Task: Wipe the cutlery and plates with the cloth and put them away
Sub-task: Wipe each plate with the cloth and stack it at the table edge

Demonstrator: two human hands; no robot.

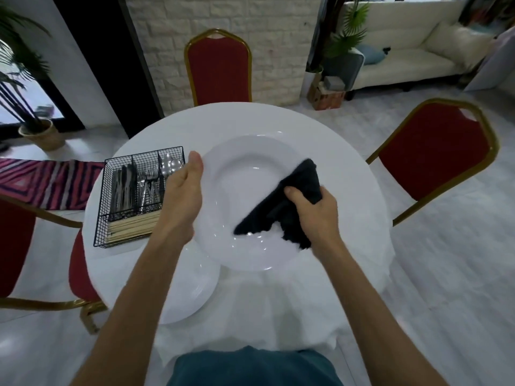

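We grip the plate (250, 151) rim with our left hand (182, 190); our right hand (315, 213) pinches the cloth (281, 207) against its bowl.

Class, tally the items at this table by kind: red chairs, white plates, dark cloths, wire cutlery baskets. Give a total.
Red chairs: 3
White plates: 2
Dark cloths: 1
Wire cutlery baskets: 1
Total: 7

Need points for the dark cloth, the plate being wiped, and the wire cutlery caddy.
dark cloth (281, 210): head view, middle of the folded fabric lying on the plate.
plate (245, 174): head view, bare centre of the well, above the cloth.
wire cutlery caddy (101, 201): head view, left mesh wall.
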